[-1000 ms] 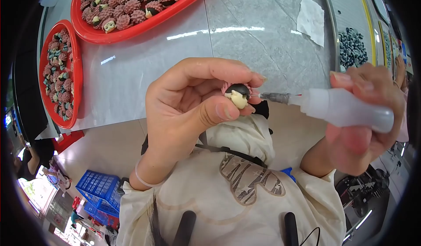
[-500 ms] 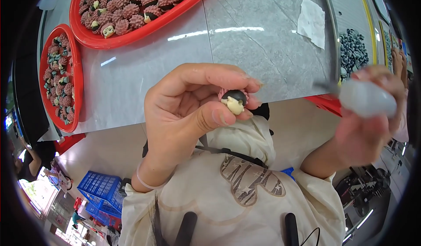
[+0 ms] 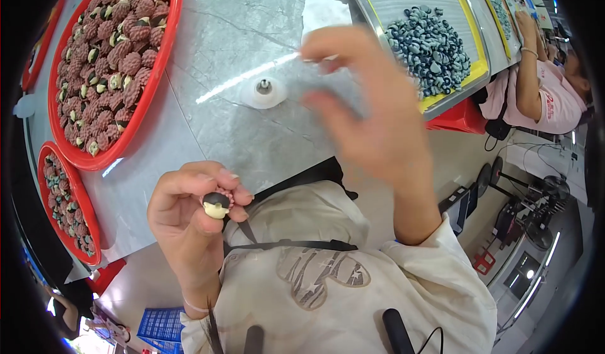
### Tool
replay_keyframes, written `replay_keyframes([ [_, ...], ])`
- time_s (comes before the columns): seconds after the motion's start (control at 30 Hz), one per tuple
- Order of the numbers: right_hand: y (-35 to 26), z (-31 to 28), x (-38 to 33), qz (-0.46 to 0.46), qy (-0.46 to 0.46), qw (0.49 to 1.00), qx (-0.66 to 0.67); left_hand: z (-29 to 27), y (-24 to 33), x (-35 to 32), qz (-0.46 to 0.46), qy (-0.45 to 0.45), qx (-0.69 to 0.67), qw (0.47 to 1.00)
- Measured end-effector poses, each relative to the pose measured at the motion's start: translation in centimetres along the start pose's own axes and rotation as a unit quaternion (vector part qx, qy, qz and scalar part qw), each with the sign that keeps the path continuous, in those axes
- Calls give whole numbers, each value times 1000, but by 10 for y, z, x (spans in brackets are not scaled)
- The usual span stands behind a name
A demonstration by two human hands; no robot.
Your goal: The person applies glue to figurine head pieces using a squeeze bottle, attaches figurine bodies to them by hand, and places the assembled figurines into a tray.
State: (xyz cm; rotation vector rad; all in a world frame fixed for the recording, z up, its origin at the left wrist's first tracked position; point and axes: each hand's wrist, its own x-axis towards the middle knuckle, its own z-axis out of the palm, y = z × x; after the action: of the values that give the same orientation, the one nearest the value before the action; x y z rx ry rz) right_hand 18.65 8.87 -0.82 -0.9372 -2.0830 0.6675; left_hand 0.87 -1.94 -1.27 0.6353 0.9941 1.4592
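My left hand (image 3: 178,220) pinches a small piece (image 3: 216,206) between thumb and fingertips, near the table's front edge. The piece has a pink ridged back and a smooth black-and-cream front, like those in the trays. A white squeeze bottle (image 3: 267,97) with a metal tip stands upright on the grey table, apart from both hands. My right hand (image 3: 386,111), blurred by motion, hovers right of the bottle. Its thumb and fingers are spread, and nothing shows between them. Close by it lies a white sheet of paper (image 3: 322,16).
A large red tray (image 3: 171,45) of pink ridged pieces stands at the left, with a smaller red tray (image 3: 87,214) nearer me. At the right, a yellow-edged tray (image 3: 463,13) holds a pile of blue-black pieces (image 3: 428,51). A person in pink (image 3: 554,95) stands beyond it.
My right hand has let go of the squeeze bottle, which now stands on the table. My left hand still holds the piece. The view has turned, showing more of the right side.
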Motion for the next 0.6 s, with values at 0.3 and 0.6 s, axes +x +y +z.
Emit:
replay_keyframes([
  [0.3,24,-78,-11,99,-30,977,-184,4,2,4,-9,-8,16,1000],
  [0.6,20,-84,-7,181,-49,956,-225,0,2,1,-10,-11,12,1000],
])
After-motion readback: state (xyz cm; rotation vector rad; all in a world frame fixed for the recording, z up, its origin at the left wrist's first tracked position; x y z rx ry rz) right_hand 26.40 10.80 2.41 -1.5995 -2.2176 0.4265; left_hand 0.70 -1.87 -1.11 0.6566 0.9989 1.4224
